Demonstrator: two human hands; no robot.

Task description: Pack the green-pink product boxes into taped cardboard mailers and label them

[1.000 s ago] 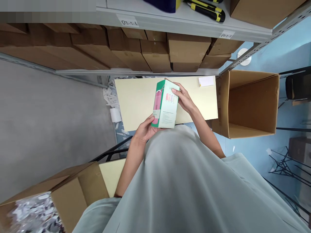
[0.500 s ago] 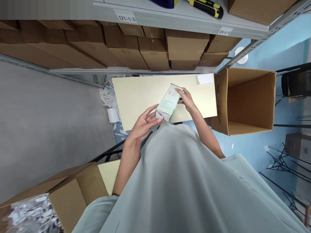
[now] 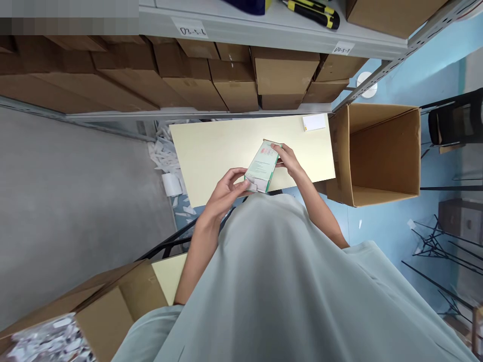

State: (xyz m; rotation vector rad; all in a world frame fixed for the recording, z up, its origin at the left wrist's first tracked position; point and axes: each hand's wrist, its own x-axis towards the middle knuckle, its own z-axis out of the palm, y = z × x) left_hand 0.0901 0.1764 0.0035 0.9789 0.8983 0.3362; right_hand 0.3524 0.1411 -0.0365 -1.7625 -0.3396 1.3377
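Observation:
A small green and white product box (image 3: 262,166) is held between both my hands above a pale yellow table (image 3: 219,151). It lies tilted, nearly flat, its near end flap open and white. My left hand (image 3: 226,193) curls round that near end, fingers at the flap. My right hand (image 3: 289,160) grips the far end with bent fingers. A small white label sheet (image 3: 314,122) lies at the table's far right corner.
An open cardboard carton (image 3: 377,156) lies on its side right of the table. Shelving with brown boxes (image 3: 234,75) runs behind; a yellow-black tool (image 3: 313,12) lies on the upper shelf. Paper scraps (image 3: 164,156) litter the floor left. Another carton (image 3: 86,311) of wrapped items sits lower left.
The box went from upright, showing its printed face, to tilted nearly flat with its end flap open. My left hand shifted onto the flap end; both hands dropped slightly toward the table.

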